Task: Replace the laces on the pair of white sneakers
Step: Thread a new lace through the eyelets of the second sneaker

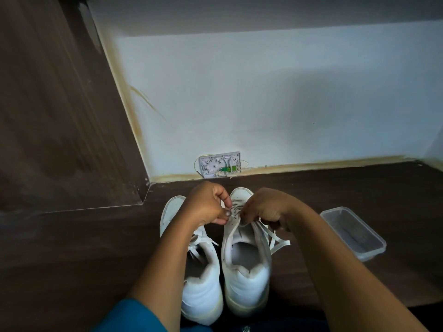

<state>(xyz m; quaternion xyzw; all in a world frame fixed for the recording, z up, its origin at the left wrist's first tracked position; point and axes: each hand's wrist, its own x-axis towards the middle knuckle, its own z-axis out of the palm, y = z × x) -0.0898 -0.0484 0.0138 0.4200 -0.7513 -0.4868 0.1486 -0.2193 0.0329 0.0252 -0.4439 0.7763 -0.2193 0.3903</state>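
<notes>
Two white sneakers stand side by side on the dark wooden surface, heels toward me. Over the eyelets near the toe of the right sneaker point(247, 267), my left hand point(208, 207) pinches the white lace point(275, 240) with thumb and fingers. My right hand point(263, 209) grips the same lace on the shoe's right side, and loose ends trail out below it. The left sneaker point(201, 291) is partly covered by my left forearm, and its lace lies loose across the tongue.
A clear plastic container point(352, 232) sits to the right of the shoes. A white wall box with a green part point(219, 165) is fixed low on the white wall behind them. A dark wooden panel point(60, 104) rises at the left.
</notes>
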